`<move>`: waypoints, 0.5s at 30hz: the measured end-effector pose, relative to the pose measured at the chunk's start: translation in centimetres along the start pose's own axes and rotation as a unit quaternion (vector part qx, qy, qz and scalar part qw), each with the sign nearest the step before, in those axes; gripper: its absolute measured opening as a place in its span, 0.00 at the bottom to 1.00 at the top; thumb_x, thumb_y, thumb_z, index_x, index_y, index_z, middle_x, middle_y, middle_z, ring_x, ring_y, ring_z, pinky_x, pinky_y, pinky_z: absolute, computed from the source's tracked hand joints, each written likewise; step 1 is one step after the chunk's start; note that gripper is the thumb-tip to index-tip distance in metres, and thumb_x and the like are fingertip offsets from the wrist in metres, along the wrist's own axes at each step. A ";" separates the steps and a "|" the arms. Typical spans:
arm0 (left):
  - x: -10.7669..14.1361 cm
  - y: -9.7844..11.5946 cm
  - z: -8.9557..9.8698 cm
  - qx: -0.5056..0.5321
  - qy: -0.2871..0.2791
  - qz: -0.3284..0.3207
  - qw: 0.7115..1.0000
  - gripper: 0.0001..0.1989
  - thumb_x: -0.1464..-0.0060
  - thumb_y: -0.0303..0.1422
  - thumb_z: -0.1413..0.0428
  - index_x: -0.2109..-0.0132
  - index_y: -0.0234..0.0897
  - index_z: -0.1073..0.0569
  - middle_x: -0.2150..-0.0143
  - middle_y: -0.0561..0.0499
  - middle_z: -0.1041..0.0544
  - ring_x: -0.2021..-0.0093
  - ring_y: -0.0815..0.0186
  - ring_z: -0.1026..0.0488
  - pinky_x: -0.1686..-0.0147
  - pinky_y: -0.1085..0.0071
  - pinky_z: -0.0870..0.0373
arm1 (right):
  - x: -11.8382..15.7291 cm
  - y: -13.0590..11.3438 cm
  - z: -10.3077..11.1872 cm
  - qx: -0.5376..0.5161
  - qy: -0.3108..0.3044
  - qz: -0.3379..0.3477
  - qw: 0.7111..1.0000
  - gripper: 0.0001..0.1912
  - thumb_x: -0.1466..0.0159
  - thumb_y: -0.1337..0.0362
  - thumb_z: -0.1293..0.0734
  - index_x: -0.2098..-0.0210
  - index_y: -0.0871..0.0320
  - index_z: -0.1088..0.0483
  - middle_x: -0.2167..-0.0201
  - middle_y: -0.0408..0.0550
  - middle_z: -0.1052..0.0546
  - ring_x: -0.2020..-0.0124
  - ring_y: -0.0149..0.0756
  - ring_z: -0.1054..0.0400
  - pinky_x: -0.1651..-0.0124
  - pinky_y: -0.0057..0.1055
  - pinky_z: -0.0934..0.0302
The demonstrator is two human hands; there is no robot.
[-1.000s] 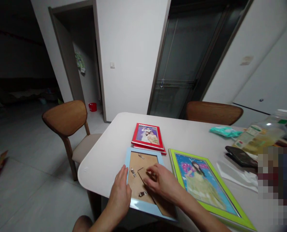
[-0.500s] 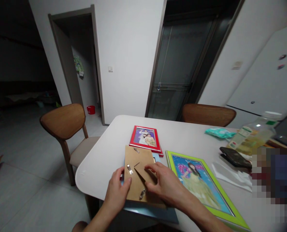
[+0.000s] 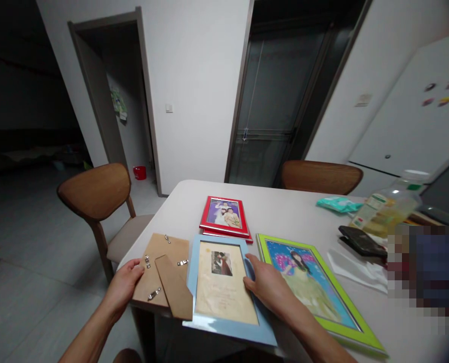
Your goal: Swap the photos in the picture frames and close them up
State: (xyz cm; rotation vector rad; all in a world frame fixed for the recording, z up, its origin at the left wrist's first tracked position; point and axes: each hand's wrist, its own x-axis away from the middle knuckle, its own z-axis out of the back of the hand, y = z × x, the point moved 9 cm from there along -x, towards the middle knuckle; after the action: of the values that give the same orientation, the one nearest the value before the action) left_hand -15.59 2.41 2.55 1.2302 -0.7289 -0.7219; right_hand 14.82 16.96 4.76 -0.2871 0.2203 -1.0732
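My left hand (image 3: 123, 286) pinches the left edge of a brown picture-frame backing board (image 3: 171, 252), which has metal clips and a stand leg (image 3: 174, 287) folded against it. The board lies at the table's near left edge, its right side meeting a light blue picture frame (image 3: 230, 330). Inside that frame a cream printed sheet with a small photo faces up. My right hand (image 3: 270, 287) grips the blue frame's right side, thumb over the rim. Behind it is a red picture frame (image 3: 226, 217) stacked on another red one. A lime green picture frame (image 3: 360, 322) lies to the right.
On the white table's (image 3: 277, 212) right side are a teal packet (image 3: 338, 204), a large plastic bottle (image 3: 387, 209), a black wallet-like item (image 3: 360, 242) and white tissue (image 3: 355, 269). Wooden chairs stand at the left (image 3: 96, 201) and the far side (image 3: 321, 176).
The backing board has moved left off the blue frame, baring the printed sheet. My left hand went left with it; my right hand let go of the stand leg and took the blue frame.
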 end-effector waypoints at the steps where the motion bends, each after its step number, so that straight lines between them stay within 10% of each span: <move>1: -0.3 0.0 0.4 -0.024 0.010 -0.008 1.000 0.16 0.60 0.36 0.47 0.62 0.33 0.33 0.78 0.53 0.27 0.75 0.62 0.28 0.74 0.70 0.33 | -0.2 -0.1 -0.1 -0.002 0.001 -0.001 1.000 0.28 0.51 0.69 0.41 0.50 0.66 0.43 0.62 0.59 0.28 0.61 0.43 0.34 0.60 0.33 0.44; 8: 1.4 2.7 -0.8 -0.155 0.086 -0.119 0.977 0.23 0.63 0.32 0.47 0.55 0.35 0.34 0.54 0.46 0.32 0.50 0.55 0.38 0.49 0.59 0.46 | 0.0 1.9 2.5 -0.236 0.059 -0.094 0.966 0.32 0.53 0.69 0.43 0.47 0.63 0.49 0.74 0.47 0.29 0.74 0.35 0.34 0.70 0.29 0.42; 15: 10.6 8.8 -17.2 -0.214 -0.167 -0.330 0.904 0.32 0.60 0.32 0.44 0.46 0.33 0.43 0.42 0.40 0.44 0.43 0.53 0.48 0.46 0.55 0.49 | 2.1 -0.4 3.2 -0.589 -0.001 -0.155 0.793 0.39 0.52 0.65 0.42 0.42 0.56 0.60 0.79 0.40 0.30 0.85 0.30 0.39 0.79 0.27 0.43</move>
State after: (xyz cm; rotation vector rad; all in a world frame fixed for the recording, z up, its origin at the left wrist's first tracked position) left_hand 5.29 5.02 9.09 0.9401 -0.3728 -1.5957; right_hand 16.44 15.36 7.80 -1.4970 0.8688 -1.1375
